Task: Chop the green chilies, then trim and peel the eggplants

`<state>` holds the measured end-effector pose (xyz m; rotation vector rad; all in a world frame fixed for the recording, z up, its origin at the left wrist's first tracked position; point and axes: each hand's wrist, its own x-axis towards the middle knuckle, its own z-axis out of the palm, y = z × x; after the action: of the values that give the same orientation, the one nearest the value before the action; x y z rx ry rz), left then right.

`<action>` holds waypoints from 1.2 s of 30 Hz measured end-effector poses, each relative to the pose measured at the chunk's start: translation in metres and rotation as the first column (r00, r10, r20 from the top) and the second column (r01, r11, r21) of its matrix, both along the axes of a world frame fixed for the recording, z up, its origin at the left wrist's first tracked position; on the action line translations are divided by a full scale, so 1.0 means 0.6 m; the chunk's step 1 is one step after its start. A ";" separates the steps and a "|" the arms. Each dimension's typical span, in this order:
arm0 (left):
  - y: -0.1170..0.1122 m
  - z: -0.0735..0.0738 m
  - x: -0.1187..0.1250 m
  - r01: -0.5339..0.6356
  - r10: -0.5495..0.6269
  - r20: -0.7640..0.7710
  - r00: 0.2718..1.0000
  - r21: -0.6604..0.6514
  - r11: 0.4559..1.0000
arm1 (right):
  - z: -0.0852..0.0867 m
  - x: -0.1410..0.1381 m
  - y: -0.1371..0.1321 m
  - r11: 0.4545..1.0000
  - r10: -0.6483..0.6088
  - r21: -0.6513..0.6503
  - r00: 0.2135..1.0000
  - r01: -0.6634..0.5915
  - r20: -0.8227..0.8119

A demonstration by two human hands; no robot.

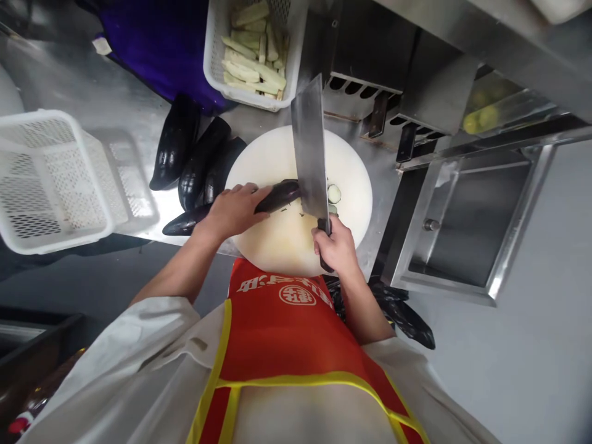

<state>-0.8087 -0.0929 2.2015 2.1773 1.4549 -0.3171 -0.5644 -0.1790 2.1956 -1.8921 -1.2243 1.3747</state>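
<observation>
My left hand [235, 211] is wrapped round a long dark eggplant [282, 195] that lies across the round white cutting board [268, 148]. In my right hand [337, 243] is a cleaver [311, 151], gripped by its black handle. Its broad blade stands at the right end of the eggplant; whether it touches the skin I cannot tell. Just right of the blade lies a pale cut round of eggplant [333, 193], with another piece partly hidden near my right fingers. Small dark scraps dot the board by the blade.
More whole eggplants [178, 145] lie left of the board. A white basket [298, 80] of peeled eggplant strips [256, 55] stands behind it. At far left sits another white basket [111, 213]. Knives in a steel rack [361, 89] are at back right, a steel cabinet [499, 259] at right.
</observation>
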 end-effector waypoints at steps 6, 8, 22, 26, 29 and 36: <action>0.012 -0.017 0.058 0.018 -0.020 -0.039 0.999 -0.034 0.999 | 0.025 0.034 -0.031 0.990 0.053 -0.131 0.999 -0.053 -0.007; 0.011 -0.020 0.057 0.007 -0.008 -0.021 1.000 -0.045 0.999 | 0.034 0.045 -0.045 0.986 0.071 -0.151 0.997 -0.069 0.007; 0.002 -0.019 0.072 -0.048 0.047 -0.037 0.998 -0.040 0.998 | 0.050 0.020 -0.043 0.951 0.304 -0.142 0.913 -0.275 0.272; -0.009 -0.018 0.081 -0.041 0.041 -0.025 0.999 0.012 0.999 | -0.016 -0.009 0.001 0.963 0.260 -0.008 0.921 -0.270 0.291; -0.006 -0.002 0.067 -0.045 0.045 0.019 0.999 -0.007 0.999 | -0.043 -0.013 0.017 0.974 0.209 0.040 0.952 -0.224 0.223; 0.023 0.045 -0.076 -0.226 0.531 0.597 0.601 -0.510 0.830 | -0.010 0.012 -0.032 0.995 0.090 -0.028 0.994 -0.092 -0.059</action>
<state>-0.8540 -0.0791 2.2285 1.3386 1.2013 0.3704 -0.5572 -0.1982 2.1898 -1.8238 -1.2816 1.4934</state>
